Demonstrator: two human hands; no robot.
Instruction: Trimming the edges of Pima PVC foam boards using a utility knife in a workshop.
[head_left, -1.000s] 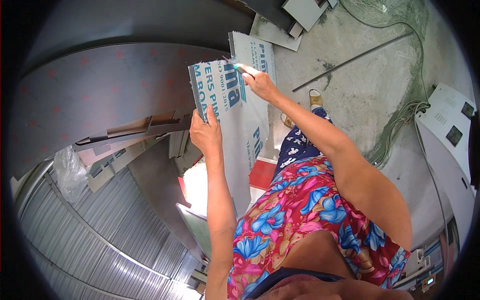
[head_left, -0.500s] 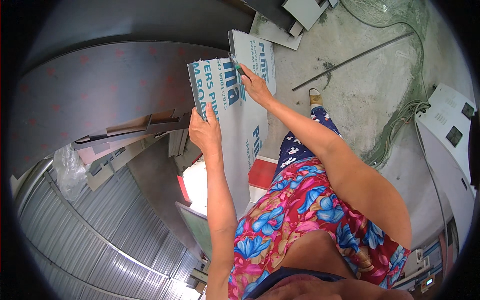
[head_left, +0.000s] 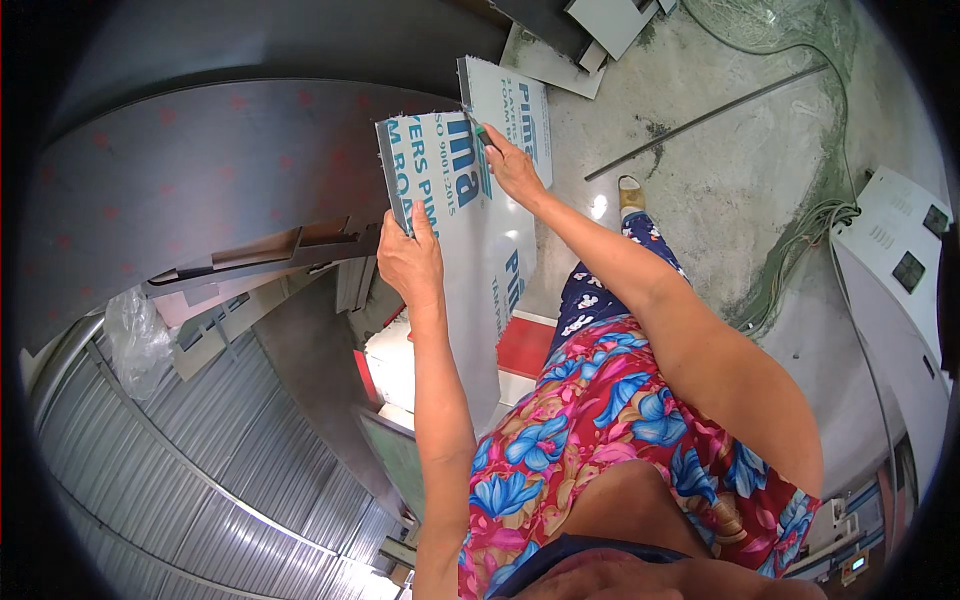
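Note:
A pale grey foam board [head_left: 462, 265] with blue-green print stands before me, in front of my body. My left hand [head_left: 410, 258] grips its left edge, thumb on the printed face. My right hand [head_left: 516, 174] is closed around a utility knife [head_left: 484, 136] with a dark green handle. The knife's tip meets the board's upper edge at a step, where the right part [head_left: 508, 120] rises higher than the left. Whether the two parts are still joined there I cannot tell. White frayed bits line the upper edges.
A large dark grey sheet [head_left: 240, 160] lies to the left, beside a clear plastic bag [head_left: 138, 345]. Board offcuts [head_left: 553, 65] rest at the far side. A thin bar [head_left: 705, 123] and coiled cable [head_left: 826, 214] lie on the concrete floor, near a white cabinet [head_left: 893, 235].
The board and the knife have shifted only very slightly. Both hands keep their grips in nearly the same places.

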